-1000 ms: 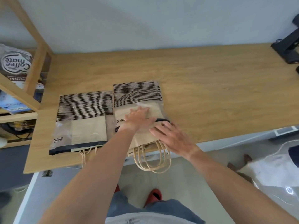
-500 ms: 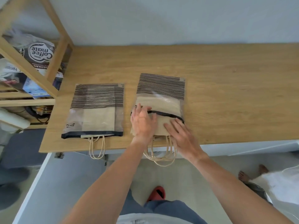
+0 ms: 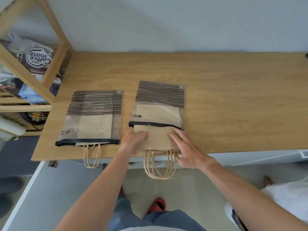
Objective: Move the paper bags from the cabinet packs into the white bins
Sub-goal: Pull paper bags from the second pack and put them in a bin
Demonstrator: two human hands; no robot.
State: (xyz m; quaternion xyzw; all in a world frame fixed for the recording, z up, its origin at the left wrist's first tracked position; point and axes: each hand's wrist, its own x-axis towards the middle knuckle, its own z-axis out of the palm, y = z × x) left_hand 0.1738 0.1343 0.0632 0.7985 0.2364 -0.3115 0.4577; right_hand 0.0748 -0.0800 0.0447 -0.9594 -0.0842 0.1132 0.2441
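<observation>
Paper bags (image 3: pixel 156 139): flat stack, roughly half out of the right pack (image 3: pixel 160 100), handles hanging past the table (image 3: pixel 233 97) edge. Left hand (image 3: pixel 133 140) curled round the stack's left edge; right hand (image 3: pixel 188 150) flat on top, fingers spread. Left pack (image 3: pixel 93 117) unemptied — only handles out. No white bins visible — early going, I judge.

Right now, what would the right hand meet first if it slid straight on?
The right hand would likely slide over the paper bags into the pack's black rim.
</observation>
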